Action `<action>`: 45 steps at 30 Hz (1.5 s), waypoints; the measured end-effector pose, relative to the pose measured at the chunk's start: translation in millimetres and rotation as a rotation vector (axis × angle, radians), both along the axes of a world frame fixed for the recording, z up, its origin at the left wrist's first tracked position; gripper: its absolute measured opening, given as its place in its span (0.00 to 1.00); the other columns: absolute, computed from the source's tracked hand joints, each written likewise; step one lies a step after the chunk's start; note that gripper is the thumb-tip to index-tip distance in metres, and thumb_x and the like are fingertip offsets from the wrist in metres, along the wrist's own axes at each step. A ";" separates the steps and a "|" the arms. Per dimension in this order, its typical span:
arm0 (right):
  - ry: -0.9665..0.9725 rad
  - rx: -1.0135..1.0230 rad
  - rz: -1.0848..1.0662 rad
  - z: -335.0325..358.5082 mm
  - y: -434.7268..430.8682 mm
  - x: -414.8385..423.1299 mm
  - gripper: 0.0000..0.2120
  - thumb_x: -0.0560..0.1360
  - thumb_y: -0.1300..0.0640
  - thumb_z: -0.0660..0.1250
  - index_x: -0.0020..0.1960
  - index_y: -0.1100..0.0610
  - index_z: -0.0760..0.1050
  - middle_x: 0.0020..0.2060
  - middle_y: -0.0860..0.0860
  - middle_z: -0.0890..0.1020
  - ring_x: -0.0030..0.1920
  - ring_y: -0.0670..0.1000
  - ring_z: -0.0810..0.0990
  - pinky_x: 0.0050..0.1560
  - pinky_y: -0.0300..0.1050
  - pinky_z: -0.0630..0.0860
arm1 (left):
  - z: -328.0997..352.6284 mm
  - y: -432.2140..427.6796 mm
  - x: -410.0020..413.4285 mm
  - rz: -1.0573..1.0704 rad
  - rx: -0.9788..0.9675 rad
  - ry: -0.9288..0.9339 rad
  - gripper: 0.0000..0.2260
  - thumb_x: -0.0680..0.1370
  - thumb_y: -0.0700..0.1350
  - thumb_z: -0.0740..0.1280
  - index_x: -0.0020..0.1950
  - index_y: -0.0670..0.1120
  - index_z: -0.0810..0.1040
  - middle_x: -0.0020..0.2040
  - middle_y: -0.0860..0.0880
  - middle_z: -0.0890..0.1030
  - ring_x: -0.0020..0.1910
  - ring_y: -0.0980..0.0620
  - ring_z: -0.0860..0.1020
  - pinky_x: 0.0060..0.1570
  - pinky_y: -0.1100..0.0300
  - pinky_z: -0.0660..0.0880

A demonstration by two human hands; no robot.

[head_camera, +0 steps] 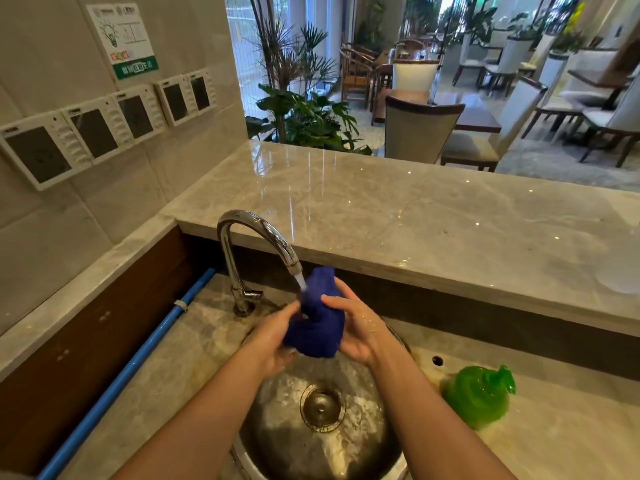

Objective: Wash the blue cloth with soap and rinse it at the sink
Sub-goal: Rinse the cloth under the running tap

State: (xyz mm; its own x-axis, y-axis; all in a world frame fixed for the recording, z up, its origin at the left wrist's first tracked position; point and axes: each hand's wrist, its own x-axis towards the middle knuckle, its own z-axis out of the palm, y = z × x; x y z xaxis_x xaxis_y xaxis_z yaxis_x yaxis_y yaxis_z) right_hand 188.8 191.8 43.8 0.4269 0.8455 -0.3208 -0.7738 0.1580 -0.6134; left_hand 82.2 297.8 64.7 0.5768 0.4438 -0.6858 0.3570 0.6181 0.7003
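Observation:
The blue cloth (320, 317) is bunched up and held over the round steel sink (367, 441), right under the chrome faucet (256, 237). Water runs from the spout onto the top of the cloth. My left hand (273, 337) grips its lower left side. My right hand (360, 327) wraps round its right side, thumb across the front. Water swirls around the drain (322, 405) below. The green soap bottle (479, 396) stands on the counter to the right of the sink.
A raised marble ledge (415, 216) runs behind the sink. A blue pipe (138, 365) lies along the left wall base. White switch panels (100, 129) hang on the tiled wall. Chairs, tables and plants fill the room beyond.

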 end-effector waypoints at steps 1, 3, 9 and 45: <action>-0.069 -0.040 0.034 1.8 2.5 -1.4 0.35 0.67 0.67 0.75 0.71 0.49 0.71 0.70 0.60 0.72 0.66 0.64 0.76 0.64 0.65 0.74 | 0.1 -5.0 0.6 -0.034 0.054 0.027 0.18 0.78 0.56 0.64 0.62 0.46 0.76 0.62 0.45 0.78 0.59 0.43 0.76 0.56 0.47 0.73; -0.229 -0.145 0.064 7.9 6.2 -3.7 0.29 0.70 0.67 0.72 0.68 0.48 0.74 0.67 0.58 0.75 0.65 0.62 0.77 0.66 0.64 0.73 | 0.8 -12.0 7.3 -0.030 0.057 -0.015 0.20 0.81 0.56 0.58 0.67 0.45 0.72 0.66 0.43 0.74 0.65 0.41 0.72 0.66 0.45 0.67; -0.807 -0.544 0.164 29.3 2.1 5.0 0.27 0.72 0.63 0.68 0.67 0.42 0.73 0.64 0.51 0.75 0.61 0.55 0.76 0.64 0.57 0.75 | -18.1 1.0 9.8 -0.172 0.607 0.334 0.05 0.75 0.47 0.63 0.49 0.49 0.78 0.55 0.44 0.78 0.50 0.45 0.76 0.49 0.54 0.74; -0.994 -0.430 -0.144 15.1 29.1 -61.1 0.12 0.82 0.52 0.57 0.43 0.51 0.74 0.40 0.50 0.80 0.42 0.48 0.78 0.49 0.48 0.74 | 3.5 -15.3 14.7 0.181 -0.180 -0.158 0.12 0.81 0.51 0.55 0.43 0.49 0.72 0.40 0.49 0.73 0.37 0.51 0.72 0.37 0.56 0.70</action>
State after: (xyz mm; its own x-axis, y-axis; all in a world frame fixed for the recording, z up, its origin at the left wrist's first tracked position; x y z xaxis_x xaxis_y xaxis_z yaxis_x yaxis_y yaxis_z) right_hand 127.7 220.9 58.8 0.7449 0.6662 -0.0347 0.1064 -0.1699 -0.9797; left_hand 96.9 282.5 68.2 0.6051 0.4286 -0.6710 0.1253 0.7810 0.6118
